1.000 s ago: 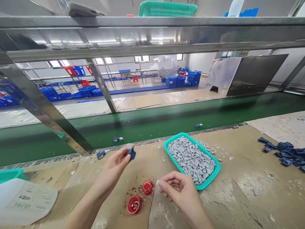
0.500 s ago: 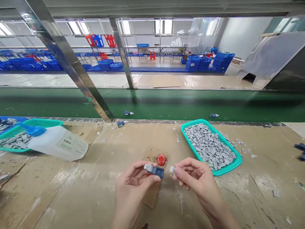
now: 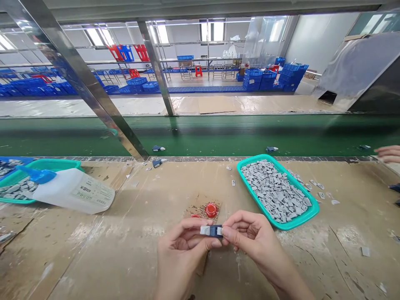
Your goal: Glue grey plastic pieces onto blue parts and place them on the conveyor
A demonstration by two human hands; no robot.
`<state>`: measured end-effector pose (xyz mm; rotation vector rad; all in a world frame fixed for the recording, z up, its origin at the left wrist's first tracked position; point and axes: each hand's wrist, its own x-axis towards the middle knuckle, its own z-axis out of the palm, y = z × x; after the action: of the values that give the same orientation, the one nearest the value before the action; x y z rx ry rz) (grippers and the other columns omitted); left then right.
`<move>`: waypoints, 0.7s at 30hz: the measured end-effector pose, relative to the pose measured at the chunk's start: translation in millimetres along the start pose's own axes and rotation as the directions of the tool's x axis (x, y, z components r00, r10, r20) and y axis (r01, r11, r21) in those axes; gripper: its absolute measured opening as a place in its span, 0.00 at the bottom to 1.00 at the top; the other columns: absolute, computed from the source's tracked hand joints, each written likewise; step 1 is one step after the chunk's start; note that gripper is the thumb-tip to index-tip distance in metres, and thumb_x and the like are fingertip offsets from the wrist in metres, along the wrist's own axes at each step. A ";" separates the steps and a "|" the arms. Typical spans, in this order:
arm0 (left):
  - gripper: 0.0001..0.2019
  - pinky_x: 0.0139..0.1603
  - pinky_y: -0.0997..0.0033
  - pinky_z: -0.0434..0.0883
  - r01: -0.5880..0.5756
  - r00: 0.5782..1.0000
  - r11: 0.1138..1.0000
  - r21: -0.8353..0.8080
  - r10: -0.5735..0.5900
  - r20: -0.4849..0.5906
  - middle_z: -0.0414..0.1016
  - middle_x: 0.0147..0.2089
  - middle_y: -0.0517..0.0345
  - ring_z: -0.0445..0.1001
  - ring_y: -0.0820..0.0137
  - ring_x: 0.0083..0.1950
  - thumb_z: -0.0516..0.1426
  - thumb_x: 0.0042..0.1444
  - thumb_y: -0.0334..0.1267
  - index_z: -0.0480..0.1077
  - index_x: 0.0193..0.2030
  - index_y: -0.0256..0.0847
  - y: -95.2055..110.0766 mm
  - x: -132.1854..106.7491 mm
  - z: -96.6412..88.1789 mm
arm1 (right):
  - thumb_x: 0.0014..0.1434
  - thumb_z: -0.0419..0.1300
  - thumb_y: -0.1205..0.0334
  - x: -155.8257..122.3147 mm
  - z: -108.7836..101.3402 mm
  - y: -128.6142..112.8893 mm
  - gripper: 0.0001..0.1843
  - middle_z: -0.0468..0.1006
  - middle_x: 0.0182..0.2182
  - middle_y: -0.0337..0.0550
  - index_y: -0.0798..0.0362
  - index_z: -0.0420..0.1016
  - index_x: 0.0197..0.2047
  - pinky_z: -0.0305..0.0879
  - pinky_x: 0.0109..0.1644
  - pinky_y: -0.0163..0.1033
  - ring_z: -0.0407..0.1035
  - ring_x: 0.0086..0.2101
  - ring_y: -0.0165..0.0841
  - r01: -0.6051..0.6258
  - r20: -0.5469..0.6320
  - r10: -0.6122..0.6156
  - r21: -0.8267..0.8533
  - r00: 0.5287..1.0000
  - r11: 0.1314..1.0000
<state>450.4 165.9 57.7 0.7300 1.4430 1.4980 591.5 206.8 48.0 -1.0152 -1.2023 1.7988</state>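
Note:
Between thumb and fingers, my left hand (image 3: 184, 246) grips a small dark blue plastic part (image 3: 214, 230) with a light grey end piece (image 3: 205, 230). My right hand (image 3: 250, 235) pinches a small light grey piece (image 3: 219, 230), which touches the right end of the blue part; fingertips partly cover it. Just beyond my hands a red cap (image 3: 211, 210) sits on a stained cardboard patch, and a second red one is mostly hidden by my left hand. To the right, a turquoise basket (image 3: 313, 213) holds many small grey pieces (image 3: 275, 189).
A white bottle with a blue nozzle (image 3: 75, 189) leans on another turquoise basket (image 3: 67, 163) at left. Beyond the table edge runs a green conveyor belt (image 3: 200, 135) carrying several blue-grey parts. A metal post (image 3: 93, 96) rises at left. Another person's hand (image 3: 389, 153) shows at far right.
My right hand has brought the small grey piece leftward onto the blue part in my left hand. Parts on the belt have shifted left. Another person's hand has appeared at the right edge.

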 end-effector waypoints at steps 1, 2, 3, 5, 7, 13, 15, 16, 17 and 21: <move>0.11 0.32 0.68 0.78 0.001 1.000 1.000 0.005 -0.001 0.003 0.80 0.32 0.57 0.79 0.62 0.32 0.68 0.33 0.30 0.75 0.26 0.41 -1.1 0.3 -0.2 | 0.50 0.66 0.54 0.5 -0.8 1.2 0.13 0.76 0.22 0.41 0.56 0.73 0.30 0.63 0.27 0.30 0.70 0.26 0.30 -0.007 0.006 0.007 0.001 1.000 1.000; 0.11 0.32 0.68 0.78 -0.002 1.000 1.000 0.013 0.002 0.007 0.80 0.31 0.57 0.79 0.61 0.33 0.68 0.32 0.30 0.75 0.26 0.41 -2.5 0.7 -0.4 | 0.51 0.66 0.53 1.1 -1.8 2.4 0.14 0.76 0.22 0.41 0.55 0.72 0.30 0.63 0.27 0.30 0.70 0.25 0.30 -0.018 0.021 0.018 0.008 1.000 1.000; 0.11 0.32 0.67 0.78 -0.009 1.000 1.000 0.026 0.009 0.014 0.80 0.30 0.57 0.79 0.60 0.33 0.69 0.31 0.30 0.75 0.24 0.41 -4.1 1.1 -0.6 | 0.51 0.66 0.53 1.6 -3.0 3.4 0.14 0.75 0.22 0.40 0.55 0.70 0.31 0.63 0.27 0.30 0.69 0.25 0.30 -0.033 0.046 0.032 0.021 0.998 0.999; 0.10 0.34 0.67 0.78 -0.025 0.999 0.998 0.055 0.023 0.034 0.79 0.29 0.57 0.79 0.59 0.36 0.69 0.30 0.31 0.74 0.22 0.42 -7.2 2.0 -0.8 | 0.51 0.65 0.51 2.1 -5.6 4.7 0.17 0.75 0.21 0.38 0.53 0.67 0.35 0.62 0.28 0.31 0.68 0.24 0.29 -0.072 0.108 0.066 0.051 0.992 0.996; 0.09 0.35 0.68 0.78 -0.042 0.998 0.997 0.058 0.038 0.059 0.79 0.28 0.58 0.79 0.58 0.38 0.69 0.31 0.32 0.75 0.21 0.43 -8.7 2.7 -0.3 | 0.51 0.65 0.49 2.0 -7.4 4.4 0.19 0.74 0.22 0.36 0.52 0.65 0.38 0.62 0.29 0.32 0.67 0.24 0.29 -0.104 0.161 0.092 0.067 0.983 0.992; 0.13 0.30 0.67 0.78 0.061 0.985 0.998 -0.008 -0.059 0.164 0.81 0.35 0.56 0.78 0.63 0.29 0.68 0.35 0.31 0.78 0.33 0.42 -2.0 7.2 5.7 | 0.54 0.62 0.49 3.0 -2.0 3.0 0.18 0.74 0.25 0.36 0.52 0.64 0.37 0.58 0.26 0.28 0.66 0.25 0.27 -0.029 0.125 0.022 0.055 0.992 0.998; 0.16 0.33 0.67 0.78 0.077 0.973 0.997 -0.003 -0.074 0.218 0.80 0.39 0.53 0.78 0.63 0.32 0.67 0.38 0.33 0.77 0.39 0.41 -1.8 11.2 6.7 | 0.56 0.60 0.48 4.6 -0.6 2.2 0.16 0.73 0.24 0.36 0.52 0.64 0.36 0.58 0.26 0.29 0.66 0.26 0.28 0.000 0.078 -0.003 0.042 0.997 0.999; 0.17 0.36 0.67 0.77 0.073 0.967 0.997 -0.002 -0.071 0.245 0.80 0.41 0.52 0.78 0.62 0.35 0.67 0.40 0.33 0.76 0.40 0.40 -2.8 13.6 6.5 | 0.57 0.58 0.47 5.2 -1.1 0.8 0.16 0.72 0.23 0.36 0.53 0.65 0.35 0.58 0.26 0.29 0.67 0.26 0.29 0.006 0.069 -0.007 0.022 0.998 1.000; 0.17 0.40 0.67 0.77 0.071 0.961 0.997 -0.001 -0.068 0.270 0.79 0.43 0.51 0.78 0.61 0.40 0.66 0.42 0.34 0.76 0.42 0.40 -4.5 16.0 5.5 | 0.59 0.56 0.47 5.6 -2.6 -1.3 0.17 0.73 0.23 0.38 0.53 0.66 0.34 0.59 0.26 0.30 0.67 0.26 0.30 0.016 0.063 -0.015 -0.006 0.998 1.000; 0.19 0.53 0.68 0.69 0.032 0.953 0.999 0.035 -0.041 0.301 0.74 0.53 0.52 0.69 0.61 0.56 0.60 0.52 0.38 0.70 0.52 0.44 -13.3 26.7 -5.8 | 0.62 0.50 0.47 4.8 -20.8 -12.3 0.17 0.76 0.32 0.45 0.52 0.69 0.36 0.63 0.33 0.36 0.70 0.34 0.36 0.114 -0.120 -0.144 -0.224 0.982 0.968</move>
<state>436.8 186.0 39.3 0.9036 1.2406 1.2750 609.9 222.2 53.4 -1.1344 -1.3678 1.4974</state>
